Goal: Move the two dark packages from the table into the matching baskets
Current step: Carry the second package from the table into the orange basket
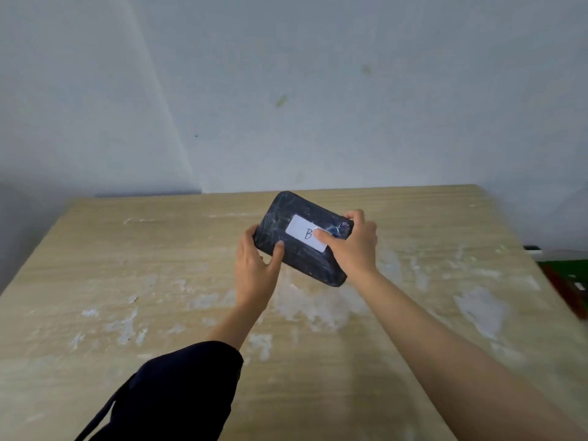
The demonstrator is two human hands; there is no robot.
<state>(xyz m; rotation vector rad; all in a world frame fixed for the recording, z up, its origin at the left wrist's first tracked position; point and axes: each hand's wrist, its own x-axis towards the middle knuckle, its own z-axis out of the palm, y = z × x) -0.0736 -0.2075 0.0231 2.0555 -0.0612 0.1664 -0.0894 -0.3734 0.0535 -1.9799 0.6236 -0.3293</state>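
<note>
A dark package wrapped in shiny film is held up above the wooden table, tilted toward me. Its white label shows the letter B. My left hand grips its lower left edge, thumb on top. My right hand grips the right end, thumb pressed on the label. No second package and no basket can be seen.
The table top carries white smears and scuffs across its middle. A pale wall stands right behind the table's far edge. At the right edge, beyond the table, lies something green and dark red, blurred.
</note>
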